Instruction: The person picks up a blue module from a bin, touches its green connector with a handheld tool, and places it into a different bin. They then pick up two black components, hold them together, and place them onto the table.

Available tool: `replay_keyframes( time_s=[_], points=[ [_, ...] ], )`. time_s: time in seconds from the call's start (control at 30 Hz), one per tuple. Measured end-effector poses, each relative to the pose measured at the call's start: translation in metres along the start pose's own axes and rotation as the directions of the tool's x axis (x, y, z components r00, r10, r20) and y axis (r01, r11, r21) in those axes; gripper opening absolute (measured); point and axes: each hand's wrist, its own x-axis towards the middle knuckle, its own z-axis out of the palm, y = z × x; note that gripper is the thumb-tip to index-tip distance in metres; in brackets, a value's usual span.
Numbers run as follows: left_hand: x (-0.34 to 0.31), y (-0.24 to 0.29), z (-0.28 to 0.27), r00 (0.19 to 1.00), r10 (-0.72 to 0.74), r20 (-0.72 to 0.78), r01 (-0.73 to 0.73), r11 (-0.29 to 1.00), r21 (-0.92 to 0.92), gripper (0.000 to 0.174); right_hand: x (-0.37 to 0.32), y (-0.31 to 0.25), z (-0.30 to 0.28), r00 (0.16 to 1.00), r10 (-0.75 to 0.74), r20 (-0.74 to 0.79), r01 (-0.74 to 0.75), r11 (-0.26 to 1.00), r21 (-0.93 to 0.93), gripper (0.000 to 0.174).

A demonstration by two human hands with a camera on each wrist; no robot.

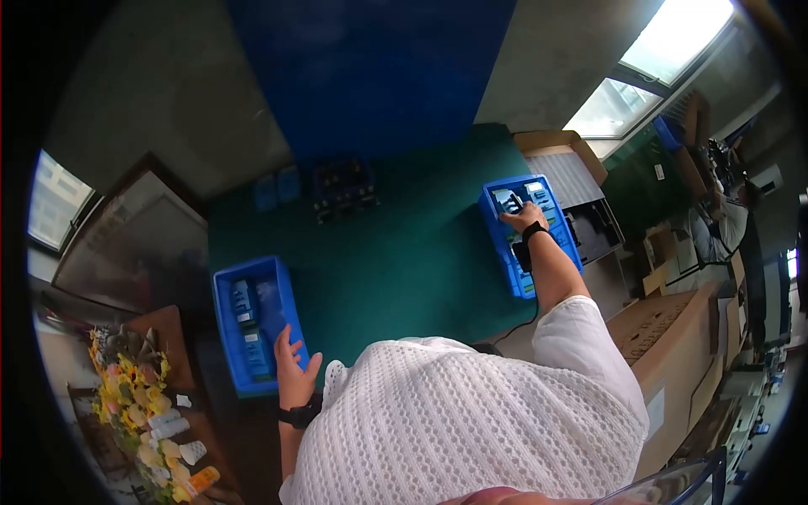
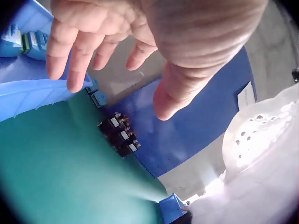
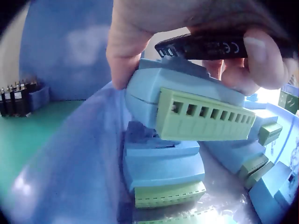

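The right hand (image 1: pixel 523 217) grips a blue module (image 3: pixel 187 105) beneath its fingers, over the bin (image 1: pixel 515 278) — left hand (image 1: pixel 290 366) spread open.

Bench middle: open green bench (image 1: pixel 404 261) between the two bins, wide way through
Left: left bin (image 1: pixel 220 290) wall just beside the left grip (image 1: pixel 290 370)
Right: right bin (image 1: pixel 498 244) packed tight; right grip (image 1: pixel 523 217) holds top module (image 3: pixel 187 102) close over other modules (image 3: pixel 163 168) beneath
Far edge: black rack (image 1: pixel 343 185), well apart from both bins
Beyond right bin: cardboard box (image 1: pixel 547 139) close against it
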Motion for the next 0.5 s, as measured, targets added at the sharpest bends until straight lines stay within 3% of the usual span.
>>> replay_keyframes(
  time_s=[0.23,0.5],
  points=[
    [0.003,0.000,0.006,1.000,-0.012,0.013,0.012,1.000,0.029,0.073,0.005,-0.007,0.002,0.999,0.004,0.037,-0.004,1.000,-0.014,0.065],
    [0.005,0.000,0.011,0.999,-0.032,0.039,0.030,0.999,0.037,0.072,0.007,0.003,0.012,1.000,-0.012,-0.004,0.012,1.000,0.001,0.071]
  ],
)
